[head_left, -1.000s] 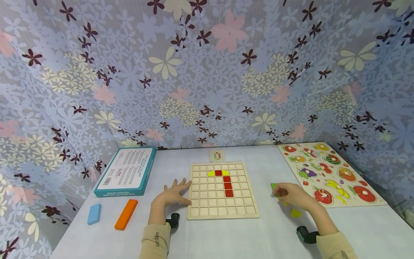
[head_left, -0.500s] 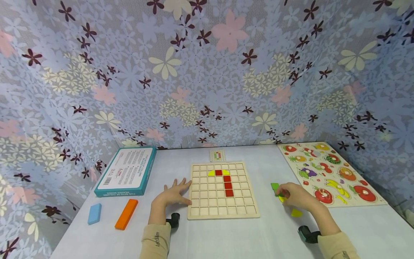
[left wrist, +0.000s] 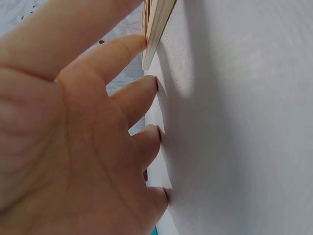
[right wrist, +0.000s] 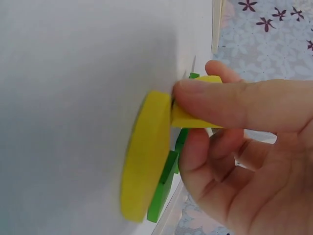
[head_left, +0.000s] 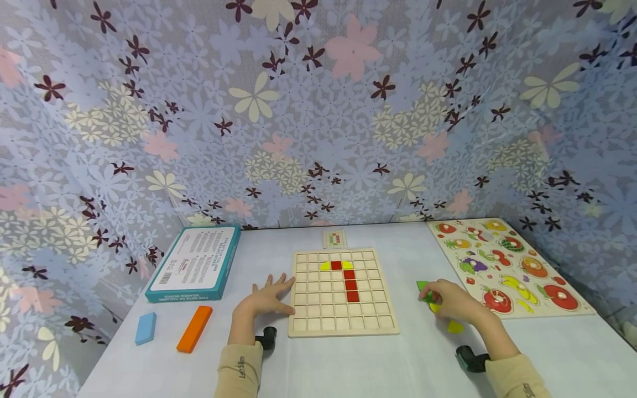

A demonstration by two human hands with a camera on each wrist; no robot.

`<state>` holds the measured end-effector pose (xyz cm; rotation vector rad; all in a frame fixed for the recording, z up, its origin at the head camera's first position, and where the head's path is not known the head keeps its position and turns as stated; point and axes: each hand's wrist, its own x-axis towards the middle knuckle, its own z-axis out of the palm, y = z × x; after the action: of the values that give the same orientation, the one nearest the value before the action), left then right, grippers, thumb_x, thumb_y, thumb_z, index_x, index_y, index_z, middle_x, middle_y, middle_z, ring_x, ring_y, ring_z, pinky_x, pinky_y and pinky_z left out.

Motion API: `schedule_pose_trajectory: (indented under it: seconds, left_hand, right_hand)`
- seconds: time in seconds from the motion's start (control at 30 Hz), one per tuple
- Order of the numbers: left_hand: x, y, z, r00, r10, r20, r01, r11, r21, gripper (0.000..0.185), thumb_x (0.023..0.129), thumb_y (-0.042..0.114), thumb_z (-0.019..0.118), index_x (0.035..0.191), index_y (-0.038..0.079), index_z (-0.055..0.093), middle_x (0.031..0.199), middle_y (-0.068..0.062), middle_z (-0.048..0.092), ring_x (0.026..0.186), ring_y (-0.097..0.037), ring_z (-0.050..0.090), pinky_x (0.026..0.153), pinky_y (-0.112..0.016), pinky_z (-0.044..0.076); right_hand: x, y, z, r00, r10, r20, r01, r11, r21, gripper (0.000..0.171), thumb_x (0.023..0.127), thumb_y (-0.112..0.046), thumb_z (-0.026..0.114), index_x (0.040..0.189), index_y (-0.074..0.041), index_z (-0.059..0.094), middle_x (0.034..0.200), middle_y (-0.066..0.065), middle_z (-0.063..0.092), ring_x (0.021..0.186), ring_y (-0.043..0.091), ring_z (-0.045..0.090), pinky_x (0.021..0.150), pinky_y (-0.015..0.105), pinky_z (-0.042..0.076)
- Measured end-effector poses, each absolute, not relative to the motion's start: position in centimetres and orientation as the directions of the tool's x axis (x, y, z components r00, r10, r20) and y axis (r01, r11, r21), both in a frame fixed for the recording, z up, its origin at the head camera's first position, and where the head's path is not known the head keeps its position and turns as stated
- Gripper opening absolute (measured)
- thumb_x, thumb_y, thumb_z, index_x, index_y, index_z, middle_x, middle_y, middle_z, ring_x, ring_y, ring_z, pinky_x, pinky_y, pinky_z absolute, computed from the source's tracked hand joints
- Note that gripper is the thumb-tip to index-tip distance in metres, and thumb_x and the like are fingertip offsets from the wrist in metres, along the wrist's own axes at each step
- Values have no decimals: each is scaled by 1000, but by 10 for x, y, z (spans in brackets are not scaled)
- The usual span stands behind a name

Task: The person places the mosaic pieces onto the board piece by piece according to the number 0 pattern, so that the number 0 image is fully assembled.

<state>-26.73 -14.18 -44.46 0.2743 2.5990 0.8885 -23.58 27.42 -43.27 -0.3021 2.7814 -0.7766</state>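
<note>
Yellow pieces (right wrist: pixel 193 117) sit under my right hand (head_left: pixel 450 301) on the counter (head_left: pixel 428 365), to the right of the wooden grid board (head_left: pixel 342 293). My thumb and fingers are curled around a small yellow piece, pinching it; a larger yellow piece (right wrist: pixel 146 156) lies flat on the counter beside it, with green pieces (right wrist: pixel 164 186) touching it. From the head view another yellow piece (head_left: pixel 455 327) shows near my wrist and a green one (head_left: pixel 423 287) at my fingertips.

My left hand (head_left: pixel 266 301) rests flat on the counter, fingers spread and straight, the tips against the left edge of the grid board and holding nothing. On the board, red and yellow tiles (head_left: pixel 345 276) fill some cells. A fruit puzzle (head_left: pixel 507 265) lies far right, a teal box (head_left: pixel 194 262) far left, with blue (head_left: pixel 145 328) and orange (head_left: pixel 194 329) blocks near it.
</note>
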Motion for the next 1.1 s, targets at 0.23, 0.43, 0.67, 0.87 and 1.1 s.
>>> schedule_pose_trajectory:
  seconds: [0.23,0.43,0.67,0.87,1.1]
  left_hand:
    - [-268,-142,-445,-909,295,-294,52,782,621,85,68,27,78,142,13,38,151,-14,21,140,-40,-1,104,-66,-11]
    - [-267,-142,-445,-909,302,-287,60,776,628,85,69,26,78,142,13,38,151,-15,21,139,-41,-1,104,-65,-12]
    - [-267,-142,-445,-908,313,-278,72,771,633,85,69,26,78,142,12,37,151,-16,20,139,-42,-1,104,-65,-12]
    - [-268,-142,-445,-910,311,-275,74,773,630,85,69,26,78,142,12,37,151,-16,20,139,-41,-1,104,-65,-13]
    - [-267,-142,-444,-909,310,-278,72,775,628,85,69,25,78,142,12,37,151,-15,20,139,-41,-2,104,-64,-13]
  right_hand:
    - [-236,272,-429,-953,-289,-93,-197,822,-535,41,64,15,66,99,-8,64,84,5,49,75,20,45,64,31,44]
    - [-242,268,-427,-959,-283,-20,-224,798,-560,43,69,10,69,107,-6,61,89,7,51,76,20,47,65,31,47]
    - [-245,262,-427,-945,-326,29,-281,762,-583,41,73,4,70,111,-4,58,86,6,56,72,17,51,61,28,47]
    - [-246,254,-426,-943,-333,11,-267,736,-622,39,75,2,69,111,-4,57,82,4,56,71,16,51,61,29,47]
    - [-249,241,-426,-937,-349,-4,-265,720,-642,40,74,3,69,112,-4,56,82,4,54,69,16,53,60,28,48]
